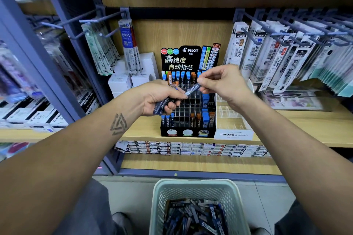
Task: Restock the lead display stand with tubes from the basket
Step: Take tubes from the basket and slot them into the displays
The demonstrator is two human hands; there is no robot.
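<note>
While left hand grips several tubes, right hand pinches one tube, seemingly blue-capped, before stand.

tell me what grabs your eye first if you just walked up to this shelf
First, the two hands in mid-frame: the left hand grips a bundle of tubes while the right hand pinches one blue-capped tube from it. Right behind them the black display stand sits on the wooden shelf, many of its middle slots unfilled. On the floor below stands a pale basket heaped with more tubes.
</note>
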